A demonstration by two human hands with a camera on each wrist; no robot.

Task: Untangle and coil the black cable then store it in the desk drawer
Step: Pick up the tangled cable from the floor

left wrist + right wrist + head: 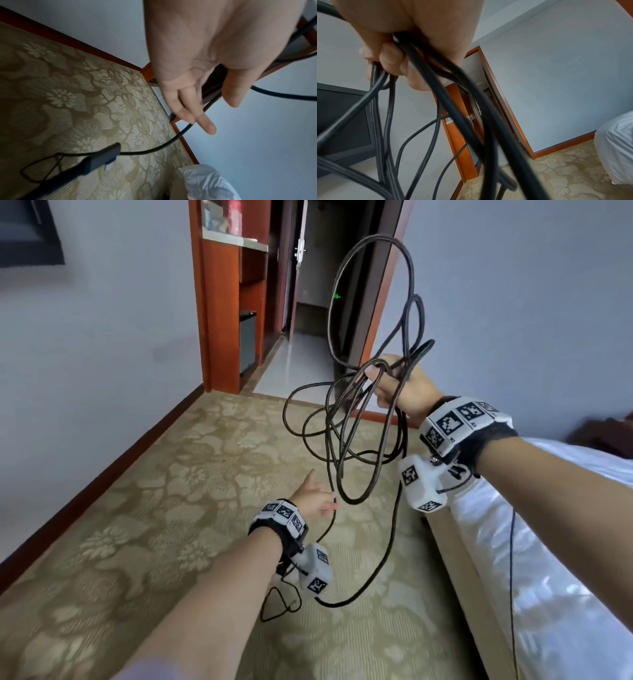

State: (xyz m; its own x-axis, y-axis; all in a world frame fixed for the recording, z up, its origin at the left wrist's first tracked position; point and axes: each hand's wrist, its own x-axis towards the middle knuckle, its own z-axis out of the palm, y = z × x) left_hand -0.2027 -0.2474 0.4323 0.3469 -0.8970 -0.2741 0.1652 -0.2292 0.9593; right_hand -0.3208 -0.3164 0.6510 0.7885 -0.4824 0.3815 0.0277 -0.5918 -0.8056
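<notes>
While our right hand (404, 386) holds up the black cable (346, 419) in the air, above the carpet (144, 508) and beside the bed (548, 508), its fingers (390, 63) are curled tightly around a bundle of several strands. Our left hand (313, 498) is lower, with fingers (197, 111) straight and relaxed; one hanging strand passes just at their tips, but we cannot tell if they really touch it, and they do not grip it.

We judge the cable to be light and soft, yet a little springy: the loops above the right hand stand up by themselves, and the ones below hang in wide curves. Its surface looks smooth, so a loose hold may let strands slip. It is not fragile, but hard pulling could tighten the crossings. We think the best place to take hold is the single free strand that falls toward the floor, following it to its end.

We count one cable, in many crossed loops that we cannot number exactly, and two hands. One dark plug-like block (101, 158) shows on a line in the left wrist view; whether it belongs to this cable we cannot say. No bench or drawer is visible.
</notes>
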